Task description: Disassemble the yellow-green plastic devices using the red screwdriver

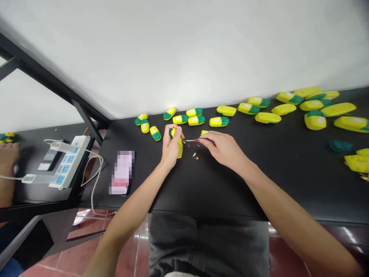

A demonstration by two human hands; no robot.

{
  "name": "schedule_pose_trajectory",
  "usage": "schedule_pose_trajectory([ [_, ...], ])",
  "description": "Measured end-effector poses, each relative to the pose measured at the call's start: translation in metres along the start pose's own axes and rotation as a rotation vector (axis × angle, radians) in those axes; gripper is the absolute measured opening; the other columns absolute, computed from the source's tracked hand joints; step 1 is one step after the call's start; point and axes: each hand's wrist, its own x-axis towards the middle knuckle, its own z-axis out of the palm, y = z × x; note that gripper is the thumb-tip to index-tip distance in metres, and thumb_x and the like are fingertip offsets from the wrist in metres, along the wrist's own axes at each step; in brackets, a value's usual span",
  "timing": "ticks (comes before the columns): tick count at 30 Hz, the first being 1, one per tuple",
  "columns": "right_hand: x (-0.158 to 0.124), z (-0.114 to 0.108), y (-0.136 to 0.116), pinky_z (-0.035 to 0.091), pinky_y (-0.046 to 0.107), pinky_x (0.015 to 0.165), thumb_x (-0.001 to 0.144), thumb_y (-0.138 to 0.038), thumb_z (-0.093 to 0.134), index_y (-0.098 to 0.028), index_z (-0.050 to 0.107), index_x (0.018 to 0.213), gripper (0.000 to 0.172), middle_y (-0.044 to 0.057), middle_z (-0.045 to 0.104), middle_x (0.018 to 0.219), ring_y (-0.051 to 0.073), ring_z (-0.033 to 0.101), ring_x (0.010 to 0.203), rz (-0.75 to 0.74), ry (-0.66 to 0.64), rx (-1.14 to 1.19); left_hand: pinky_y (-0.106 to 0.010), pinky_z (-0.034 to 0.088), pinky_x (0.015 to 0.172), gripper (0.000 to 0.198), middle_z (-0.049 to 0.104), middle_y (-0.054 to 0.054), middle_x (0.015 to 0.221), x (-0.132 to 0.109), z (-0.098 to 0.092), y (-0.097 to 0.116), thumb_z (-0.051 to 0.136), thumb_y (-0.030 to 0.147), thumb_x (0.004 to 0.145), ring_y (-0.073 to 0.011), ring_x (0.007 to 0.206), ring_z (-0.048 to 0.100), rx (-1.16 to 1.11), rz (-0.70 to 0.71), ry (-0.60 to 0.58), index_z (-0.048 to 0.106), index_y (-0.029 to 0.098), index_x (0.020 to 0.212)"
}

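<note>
Left hand [172, 148]: closed firmly around a yellow-and-green plastic capsule [179, 149], fingers curled over it, held just above the table, with the forearm rising from the lower left.

Right hand [221, 149]: a narrow pinch on a red-handled screwdriver [196, 140], wrist bent, forearm reaching in from the lower right.

Screwdriver tip: pointing left, just beside the capsule. The left hand crowds the view here, so we cannot tell whether the tip touches anything.

Small parts: tiny metal screws [195, 156] lie on the table between the hands, with a yellow piece [204, 132] partly under the right hand.

Work so far: we count many green-topped capsules [180, 119] lying in a loose band along the far edge of the black table [230, 192].

Still separate: plain yellow shells [284, 109] lie among them, a green piece [341, 146] sits alone to the right, and more yellow pieces [357, 163] lie at the right edge.

Near the left: a power strip [70, 163], its white cable [96, 181], and a phone [122, 173] with a blurred screen.

Below: dark grey trousers [207, 246] and red floor tiles [77, 257].
</note>
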Motion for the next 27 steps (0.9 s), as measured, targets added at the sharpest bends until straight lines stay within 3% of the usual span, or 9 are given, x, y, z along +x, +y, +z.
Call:
schedule_pose_trajectory([
  [6, -0.0019, 0.0031, 0.0039, 0.051, 0.033, 0.079, 0.1, -0.022, 0.056, -0.019, 0.075, 0.1, 0.019, 0.008, 0.073, 0.095, 0.022, 0.069, 0.085, -0.171, 0.109, 0.065, -0.022, 0.045, 0.073, 0.025, 0.056, 0.005, 0.071, 0.0001, 0.0001, 0.0004, 0.073, 0.038, 0.093, -0.0099, 0.069, 0.055, -0.069, -0.03, 0.039, 0.053, 0.023, 0.086],
  [9, -0.0019, 0.003, 0.0034, 0.051, 0.034, 0.082, 0.1, -0.025, 0.056, -0.017, 0.073, 0.101, 0.019, 0.01, 0.074, 0.099, 0.024, 0.069, 0.091, -0.104, 0.049, 0.069, -0.022, 0.046, 0.073, 0.026, 0.056, 0.005, 0.071, 0.0006, 0.0, 0.0004, 0.073, 0.039, 0.093, -0.0099, 0.069, 0.055, -0.059, -0.044, 0.041, 0.053, 0.024, 0.086],
  [13, -0.0004, 0.0029, 0.0021, 0.05, 0.035, 0.081, 0.105, -0.03, 0.046, -0.019, 0.072, 0.093, 0.032, 0.01, 0.075, 0.095, 0.025, 0.069, 0.089, 0.011, -0.061, 0.031, -0.022, 0.046, 0.072, 0.028, 0.057, 0.005, 0.072, 0.0007, -0.0002, 0.0011, 0.074, 0.041, 0.092, -0.0096, 0.069, 0.055, -0.052, -0.029, 0.029, 0.053, 0.024, 0.087],
  [20, 0.0005, 0.0003, 0.0061, 0.051, 0.035, 0.078, 0.099, -0.026, 0.055, -0.022, 0.072, 0.1, 0.018, 0.007, 0.074, 0.095, 0.023, 0.069, 0.084, -0.059, 0.029, 0.066, -0.023, 0.046, 0.072, 0.031, 0.057, 0.005, 0.071, 0.0007, -0.0007, -0.0006, 0.074, 0.045, 0.091, -0.0104, 0.069, 0.055, -0.011, -0.006, 0.004, 0.053, 0.024, 0.087],
  [23, -0.0013, 0.0001, 0.0061, 0.052, 0.037, 0.082, 0.099, -0.024, 0.053, -0.023, 0.07, 0.101, 0.017, 0.008, 0.073, 0.1, 0.024, 0.068, 0.09, -0.128, 0.062, 0.099, -0.024, 0.045, 0.073, 0.033, 0.055, 0.005, 0.07, 0.0012, -0.0009, -0.002, 0.074, 0.048, 0.09, -0.011, 0.069, 0.054, 0.006, -0.015, 0.017, 0.052, 0.024, 0.086],
  [27, -0.0017, 0.0024, 0.0061, 0.052, 0.038, 0.085, 0.103, -0.031, 0.049, -0.022, 0.067, 0.099, 0.021, 0.009, 0.071, 0.098, 0.025, 0.068, 0.093, -0.076, 0.023, 0.089, -0.025, 0.045, 0.072, 0.037, 0.055, 0.005, 0.07, 0.0014, -0.0007, -0.0026, 0.075, 0.053, 0.088, -0.0118, 0.069, 0.054, 0.02, -0.019, 0.02, 0.052, 0.024, 0.086],
])
